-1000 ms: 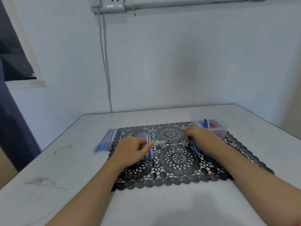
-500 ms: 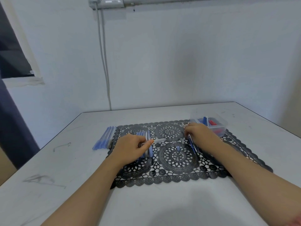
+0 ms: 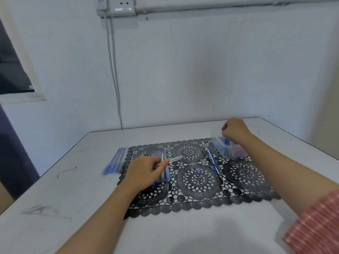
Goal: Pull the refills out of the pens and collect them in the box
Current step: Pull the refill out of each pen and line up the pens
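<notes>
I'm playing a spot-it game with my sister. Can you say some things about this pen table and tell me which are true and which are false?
1. The left hand pinches a clear plastic pen barrel. True.
2. The right hand lies flat on the black lace placemat. False: it hovers, fingers curled, over the clear plastic box.
3. Thin blue refills lie loose on the placemat. True.
4. The bundle of blue pens lies off the placemat's right edge. False: it lies off the left edge.
</notes>
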The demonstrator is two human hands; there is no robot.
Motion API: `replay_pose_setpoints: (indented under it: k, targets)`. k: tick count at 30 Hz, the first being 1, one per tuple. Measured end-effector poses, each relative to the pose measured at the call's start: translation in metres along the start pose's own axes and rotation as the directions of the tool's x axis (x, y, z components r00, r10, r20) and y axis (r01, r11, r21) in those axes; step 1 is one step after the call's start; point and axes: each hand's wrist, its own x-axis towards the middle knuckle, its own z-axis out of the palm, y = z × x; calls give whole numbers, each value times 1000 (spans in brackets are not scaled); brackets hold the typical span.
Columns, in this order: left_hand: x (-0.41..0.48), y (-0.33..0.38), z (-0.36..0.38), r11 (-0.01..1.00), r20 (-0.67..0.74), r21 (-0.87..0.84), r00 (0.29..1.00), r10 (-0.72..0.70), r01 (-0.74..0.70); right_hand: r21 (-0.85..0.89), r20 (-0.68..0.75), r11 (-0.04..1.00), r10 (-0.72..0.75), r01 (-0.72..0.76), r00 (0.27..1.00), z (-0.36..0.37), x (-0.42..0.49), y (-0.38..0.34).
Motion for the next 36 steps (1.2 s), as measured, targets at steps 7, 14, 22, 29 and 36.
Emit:
replay_pose_setpoints:
  k: [7,14,22,29,36]
  targets:
    - [0,-2,1,1000,-7,8,1000,-8,8,-310,147,949,101,-51,984,8,9,-6]
    - [-1,-5,3,1000,-20,-6,1000,-7,7,-419,199,908,113,-20,973,14,10,-7]
    - [0,-6,2,1000,-16,9,999,-28,28,-448,216,894,132,-21,967,0,3,-10]
    - [0,-4,-1,1000,-19,12,1000,-21,21,264,-90,959,128,-100,988,-9,11,-5]
    - [0,-3,-1,1000,-35,8,999,-12,12,565,-115,816,-63,117,991,-28,-34,-19]
